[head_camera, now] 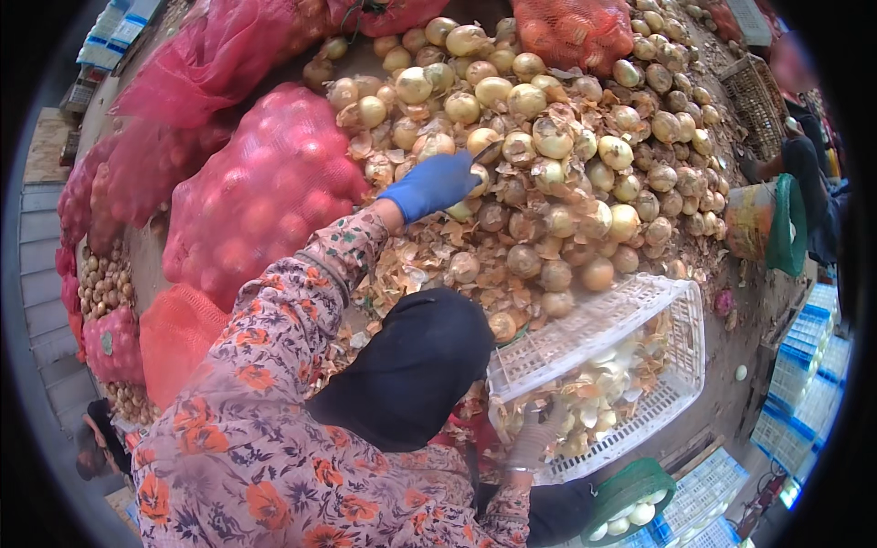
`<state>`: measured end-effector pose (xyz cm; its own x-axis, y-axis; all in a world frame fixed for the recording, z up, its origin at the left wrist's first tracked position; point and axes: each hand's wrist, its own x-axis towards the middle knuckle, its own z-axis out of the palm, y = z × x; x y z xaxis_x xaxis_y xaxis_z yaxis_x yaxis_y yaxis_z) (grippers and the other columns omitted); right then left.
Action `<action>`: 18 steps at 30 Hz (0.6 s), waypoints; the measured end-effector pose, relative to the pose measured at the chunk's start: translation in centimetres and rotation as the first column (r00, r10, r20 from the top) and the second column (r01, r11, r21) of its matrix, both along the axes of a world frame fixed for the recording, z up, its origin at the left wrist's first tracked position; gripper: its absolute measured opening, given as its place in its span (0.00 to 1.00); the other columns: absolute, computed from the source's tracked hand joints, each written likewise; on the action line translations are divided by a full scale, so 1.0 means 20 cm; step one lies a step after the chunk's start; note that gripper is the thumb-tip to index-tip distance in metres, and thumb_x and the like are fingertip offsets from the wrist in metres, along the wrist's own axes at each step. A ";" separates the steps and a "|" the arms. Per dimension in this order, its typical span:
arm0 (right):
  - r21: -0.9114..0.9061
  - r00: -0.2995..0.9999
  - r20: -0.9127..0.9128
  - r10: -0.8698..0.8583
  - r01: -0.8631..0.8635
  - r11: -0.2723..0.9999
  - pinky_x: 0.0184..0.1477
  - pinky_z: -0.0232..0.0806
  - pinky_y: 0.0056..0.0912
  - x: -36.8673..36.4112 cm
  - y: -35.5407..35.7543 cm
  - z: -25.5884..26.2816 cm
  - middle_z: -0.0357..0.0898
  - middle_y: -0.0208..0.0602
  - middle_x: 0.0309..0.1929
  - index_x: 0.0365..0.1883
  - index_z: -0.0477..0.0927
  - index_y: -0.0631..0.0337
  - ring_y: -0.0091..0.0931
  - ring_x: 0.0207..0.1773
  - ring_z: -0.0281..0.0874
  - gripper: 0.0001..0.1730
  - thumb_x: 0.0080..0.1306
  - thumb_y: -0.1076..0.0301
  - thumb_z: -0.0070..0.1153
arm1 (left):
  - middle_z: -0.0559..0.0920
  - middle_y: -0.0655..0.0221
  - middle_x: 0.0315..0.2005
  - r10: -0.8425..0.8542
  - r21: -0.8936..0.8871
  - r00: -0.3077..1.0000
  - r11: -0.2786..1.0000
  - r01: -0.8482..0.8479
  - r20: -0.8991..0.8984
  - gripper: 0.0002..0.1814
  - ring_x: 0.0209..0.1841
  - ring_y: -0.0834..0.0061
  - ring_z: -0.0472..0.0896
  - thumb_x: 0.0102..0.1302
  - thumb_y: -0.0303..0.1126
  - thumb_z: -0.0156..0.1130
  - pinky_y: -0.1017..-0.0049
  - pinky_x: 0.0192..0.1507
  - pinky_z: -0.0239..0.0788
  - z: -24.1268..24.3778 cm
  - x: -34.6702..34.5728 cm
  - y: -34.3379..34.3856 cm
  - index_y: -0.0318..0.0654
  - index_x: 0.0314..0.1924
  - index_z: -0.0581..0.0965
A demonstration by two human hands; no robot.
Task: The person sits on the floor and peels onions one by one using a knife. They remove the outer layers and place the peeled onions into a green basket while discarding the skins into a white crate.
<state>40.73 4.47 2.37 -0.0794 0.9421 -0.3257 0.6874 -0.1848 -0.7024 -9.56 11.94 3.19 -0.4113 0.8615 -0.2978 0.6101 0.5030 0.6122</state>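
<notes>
My left hand (433, 185), in a blue glove, is closed around a small knife; its dark blade (488, 152) points up to the right. Beneath and beside that hand lies a heap of yellow onions (527, 101) mixed with loose dry skins. A yellow onion (479, 179) shows right at the gloved fingers. My right hand (538, 435), in a pale glove, reaches into a tilted white plastic crate (693, 342). Onion skins and pale onion pieces (603, 383) fill part of the crate. Blur and skins hide what those fingers do.
Pink mesh sacks of onions (267, 192) stand on the left, with a red mesh sack (575, 34) at the top. A green-mesh-covered bucket (634, 500) holds peeled onions. Another bucket (747, 219) stands near a person (808, 151) at right. Blue-and-white crates (805, 383) line the right side.
</notes>
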 end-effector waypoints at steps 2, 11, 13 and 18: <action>0.008 0.999 -0.030 -0.035 0.035 0.999 0.66 0.64 0.45 -0.01 -0.01 -0.01 0.71 0.49 0.60 0.61 0.75 0.65 0.42 0.62 0.70 0.28 0.63 0.64 0.65 | 0.85 0.43 0.40 -0.043 0.030 0.998 0.999 0.045 -0.052 0.23 0.45 0.41 0.83 0.74 0.48 0.54 0.49 0.48 0.72 0.11 0.01 0.13 0.32 0.52 0.72; 0.056 0.998 0.056 0.016 -0.019 0.998 0.63 0.64 0.44 0.01 0.00 -0.05 0.72 0.47 0.54 0.56 0.76 0.65 0.41 0.57 0.71 0.28 0.58 0.66 0.67 | 0.84 0.43 0.48 -0.201 -0.132 0.979 0.972 0.196 -0.029 0.22 0.53 0.44 0.82 0.72 0.41 0.55 0.54 0.57 0.72 -0.02 0.11 0.64 0.29 0.55 0.75; 0.071 0.999 0.050 0.015 -0.019 0.997 0.64 0.64 0.44 0.02 0.00 -0.06 0.73 0.47 0.53 0.56 0.76 0.65 0.42 0.57 0.71 0.27 0.59 0.66 0.67 | 0.84 0.43 0.50 -0.172 -0.124 0.985 0.978 0.167 -0.022 0.23 0.54 0.45 0.82 0.72 0.43 0.56 0.54 0.57 0.72 -0.14 0.14 0.66 0.29 0.54 0.76; -0.084 0.988 -0.109 -0.111 0.102 0.991 0.69 0.61 0.48 0.00 0.00 0.04 0.74 0.52 0.58 0.58 0.77 0.67 0.45 0.64 0.70 0.28 0.62 0.63 0.67 | 0.82 0.62 0.34 0.001 0.030 0.887 0.999 -0.017 0.463 0.23 0.37 0.68 0.81 0.73 0.50 0.58 0.68 0.40 0.72 -0.02 0.14 0.51 0.33 0.49 0.77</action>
<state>40.72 4.51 3.08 -0.0203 0.9191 -0.3935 0.5777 -0.3104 -0.7549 -6.81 22.18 2.74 -0.2419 0.8706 -0.4284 0.2492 0.4824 0.8397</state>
